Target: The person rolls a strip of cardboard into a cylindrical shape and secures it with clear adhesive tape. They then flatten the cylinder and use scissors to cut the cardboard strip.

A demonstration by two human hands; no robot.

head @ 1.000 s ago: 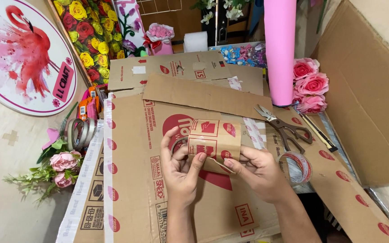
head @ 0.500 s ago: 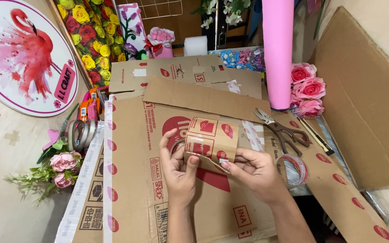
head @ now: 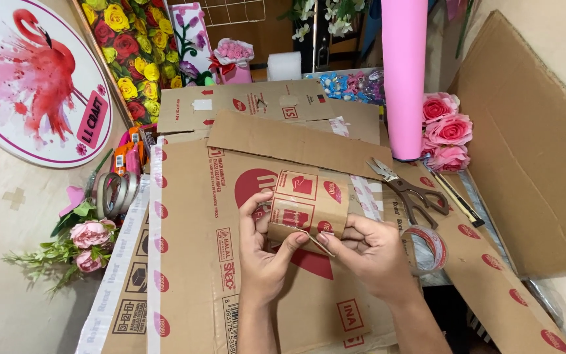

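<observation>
A small piece of brown cardboard [head: 309, 202] with red printed marks is curled into a short tube and held upright over a flattened cardboard box [head: 191, 216]. My left hand [head: 263, 252] grips its left side, thumb on the lower front edge. My right hand [head: 368, 252] pinches the lower right edge, fingertips meeting the left thumb at the seam. Both forearms come up from the bottom of the view.
Scissors [head: 409, 190] and a clear tape roll [head: 427, 246] lie right of my hands. A pink paper roll [head: 404, 72] and pink roses [head: 445, 131] stand behind. More tape rolls [head: 114, 191] and flowers [head: 86, 239] lie left, near a round flamingo sign [head: 31, 78]. A cardboard sheet [head: 532, 151] leans at the right.
The curled cardboard piece has been turned slightly and lifted a little; my fingers have shifted along its lower edge. Everything else stays put.
</observation>
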